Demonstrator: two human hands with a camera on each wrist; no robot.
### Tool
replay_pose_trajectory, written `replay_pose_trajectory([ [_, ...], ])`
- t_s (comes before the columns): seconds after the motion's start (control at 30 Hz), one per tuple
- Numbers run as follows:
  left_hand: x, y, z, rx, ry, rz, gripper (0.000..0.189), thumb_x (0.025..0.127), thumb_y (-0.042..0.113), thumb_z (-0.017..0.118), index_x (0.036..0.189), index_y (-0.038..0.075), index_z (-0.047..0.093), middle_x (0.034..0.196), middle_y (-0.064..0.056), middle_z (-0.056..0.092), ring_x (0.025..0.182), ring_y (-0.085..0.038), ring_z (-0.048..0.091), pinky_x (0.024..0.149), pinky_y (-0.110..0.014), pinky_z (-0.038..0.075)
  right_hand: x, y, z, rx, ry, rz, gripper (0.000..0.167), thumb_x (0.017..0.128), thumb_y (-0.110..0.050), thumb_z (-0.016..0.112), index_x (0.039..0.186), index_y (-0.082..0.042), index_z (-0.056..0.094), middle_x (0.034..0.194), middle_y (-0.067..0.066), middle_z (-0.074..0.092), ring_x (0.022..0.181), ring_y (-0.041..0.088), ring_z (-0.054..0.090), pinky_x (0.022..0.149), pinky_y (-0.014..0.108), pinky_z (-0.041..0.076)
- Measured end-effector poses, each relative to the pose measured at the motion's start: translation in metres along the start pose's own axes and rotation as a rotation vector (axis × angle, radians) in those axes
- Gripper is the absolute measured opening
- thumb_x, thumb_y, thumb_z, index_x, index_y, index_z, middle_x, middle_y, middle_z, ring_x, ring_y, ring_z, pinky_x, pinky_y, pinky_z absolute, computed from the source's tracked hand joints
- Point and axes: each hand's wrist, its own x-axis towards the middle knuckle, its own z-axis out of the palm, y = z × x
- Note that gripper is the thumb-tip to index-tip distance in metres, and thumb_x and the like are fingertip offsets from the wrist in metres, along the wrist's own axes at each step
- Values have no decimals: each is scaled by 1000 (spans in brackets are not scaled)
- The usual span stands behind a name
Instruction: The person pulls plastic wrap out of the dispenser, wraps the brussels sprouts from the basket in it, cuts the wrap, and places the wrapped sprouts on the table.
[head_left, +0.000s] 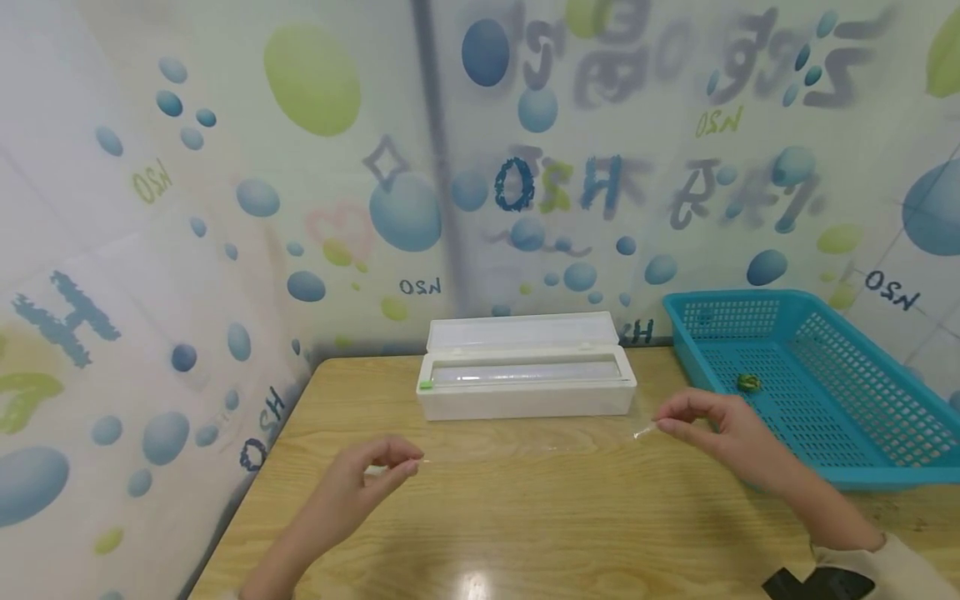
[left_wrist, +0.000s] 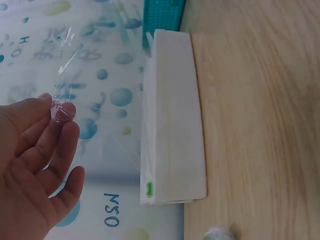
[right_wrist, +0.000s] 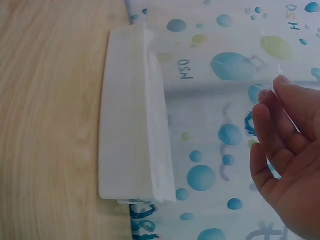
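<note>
One sheet of clear plastic wrap [head_left: 551,448] is spanning the gap between a person's two hands, in front of a long white box [head_left: 528,404] that is standing on a wooden bench [head_left: 562,529]. The left hand [head_left: 360,487], in front of the box toward its left end, is pinching the wrap between thumb and fingertips; the right hand [head_left: 720,429], just off the box's right end, is pinching the other side the same way. The box's lid [head_left: 521,332] is standing open, and a roll [head_left: 525,372] is showing inside. Right of the box, a blue basket [head_left: 926,475] is holding a small green item [head_left: 748,382]. Behind the box, a bubble-print sheet [head_left: 405,212] is hanging.
</note>
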Motion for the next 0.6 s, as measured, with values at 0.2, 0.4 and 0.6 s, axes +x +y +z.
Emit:
replay_pose_trajectory([
  [0.2,-11,-16,11,-40,-65,-106,24,90,23,59,109,9,63,81,9,63,78,-6,57,75,-31,49,-7,12,11,12,-45,69,8,87,-5,61,91,-9,66,83,-6,64,72,9,56,59,25,48],
  [0.4,-19,-33,27,-110,-121,-163,25,92,26,56,104,7,65,93,-3,66,82,-9,60,74,-27,50,-16,26,20,45,-119,106,9,86,-9,62,92,-9,69,84,-8,64,74,8,57,62,26,49],
  [0.6,-18,-41,47,-166,-166,-159,23,91,21,58,93,-1,66,83,-10,65,73,-14,62,65,-25,51,-24,45,34,110,-149,64,8,84,-4,63,90,-3,69,83,-6,65,75,6,58,63,25,50],
])
